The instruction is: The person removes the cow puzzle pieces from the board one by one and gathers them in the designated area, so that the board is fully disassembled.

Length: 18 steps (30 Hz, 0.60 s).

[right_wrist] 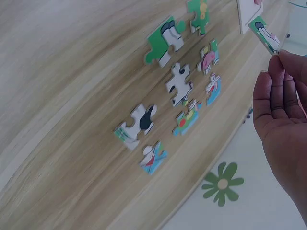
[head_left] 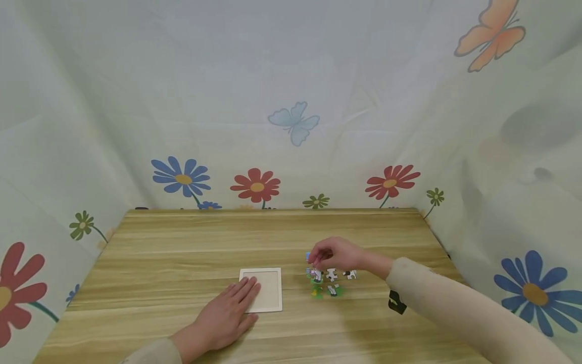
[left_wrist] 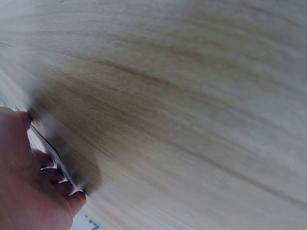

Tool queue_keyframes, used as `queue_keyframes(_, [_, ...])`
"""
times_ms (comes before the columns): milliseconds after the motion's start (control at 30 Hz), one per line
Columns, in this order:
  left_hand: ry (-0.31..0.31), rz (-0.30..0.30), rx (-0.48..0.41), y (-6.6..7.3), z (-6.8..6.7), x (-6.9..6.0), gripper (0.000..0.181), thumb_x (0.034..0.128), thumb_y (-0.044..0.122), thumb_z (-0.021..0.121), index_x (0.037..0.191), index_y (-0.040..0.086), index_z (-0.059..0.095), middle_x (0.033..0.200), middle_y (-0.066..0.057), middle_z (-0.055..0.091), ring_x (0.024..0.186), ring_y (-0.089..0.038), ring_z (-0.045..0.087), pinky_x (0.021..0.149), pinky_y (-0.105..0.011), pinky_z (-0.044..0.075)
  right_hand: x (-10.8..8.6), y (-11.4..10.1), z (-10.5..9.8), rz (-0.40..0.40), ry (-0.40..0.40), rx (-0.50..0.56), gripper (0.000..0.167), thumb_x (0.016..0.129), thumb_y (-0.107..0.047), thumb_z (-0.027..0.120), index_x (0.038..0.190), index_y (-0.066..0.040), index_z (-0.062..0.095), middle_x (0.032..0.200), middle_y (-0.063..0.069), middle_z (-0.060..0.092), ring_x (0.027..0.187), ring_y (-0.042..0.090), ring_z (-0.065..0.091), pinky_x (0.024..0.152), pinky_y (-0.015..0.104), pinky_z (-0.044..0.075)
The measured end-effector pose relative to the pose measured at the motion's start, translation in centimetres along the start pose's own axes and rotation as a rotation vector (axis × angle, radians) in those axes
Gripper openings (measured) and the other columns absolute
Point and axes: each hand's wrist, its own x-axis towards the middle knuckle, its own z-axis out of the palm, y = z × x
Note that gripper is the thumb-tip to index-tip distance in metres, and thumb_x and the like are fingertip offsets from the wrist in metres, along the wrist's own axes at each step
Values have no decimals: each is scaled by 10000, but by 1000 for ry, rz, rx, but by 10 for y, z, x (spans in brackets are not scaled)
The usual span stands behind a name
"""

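My left hand (head_left: 227, 316) lies on the left side of a shallow white puzzle tray (head_left: 280, 293), fingers straight across its bare bottom. In the left wrist view, the fingers (left_wrist: 60, 187) touch the tray's thin edge. Over the loose pieces on the right, my right hand (head_left: 340, 254) pinches one puzzle piece (right_wrist: 264, 33) between thumb and fingertip. That piece is green and white with dark outlines. Below it, several pieces are spread on the table, among them a white and black one (right_wrist: 179, 85) and a green one with white legs (right_wrist: 165, 40).
The wood-grain table (head_left: 195, 237) meets a pale cloth backdrop (head_left: 204, 91) printed with flowers and butterflies at the back and sides. A small black object (head_left: 397, 302) shows beneath the right sleeve (head_left: 436, 293).
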Motion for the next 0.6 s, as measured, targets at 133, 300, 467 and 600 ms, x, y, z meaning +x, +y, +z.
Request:
queue_keyframes(133, [4, 2, 2, 0, 1, 0, 641, 1109, 405, 511, 1583, -22, 451, 1641, -214, 426, 1515, -388, 408, 1208, -530, 391, -10, 4, -7, 10, 12, -50, 134, 962, 24, 733, 1095, 24, 743, 990, 4, 743, 910, 101, 675, 826, 249, 595])
queue_keyframes(300, [21, 8, 16, -1, 2, -1, 637, 1105, 403, 521, 1578, -20, 459, 1633, -212, 439, 1509, -384, 420, 1203, -523, 400, -18, 13, -12, 10, 26, -125, 117, 962, 27, 734, 1077, 12, 749, 974, -35, 736, 897, 88, 668, 825, 251, 593])
queue_keyframes(467, [15, 2, 15, -2, 5, -1, 643, 1111, 415, 503, 1588, -14, 447, 1643, -205, 427, 1519, -379, 406, 1210, -523, 390, -24, 20, -16, 4, 28, -165, 115, 960, 14, 739, 1075, 11, 749, 964, -22, 738, 887, 88, 670, 815, 253, 598])
queue_keyframes(600, [9, -2, 15, -2, 6, -1, 648, 1117, 425, 485, 1595, -10, 437, 1652, -201, 415, 1527, -375, 394, 1216, -523, 382, -28, 26, -18, 17, 23, -194, 112, 958, 9, 742, 1069, -4, 750, 946, -35, 728, 873, 78, 666, 798, 250, 598])
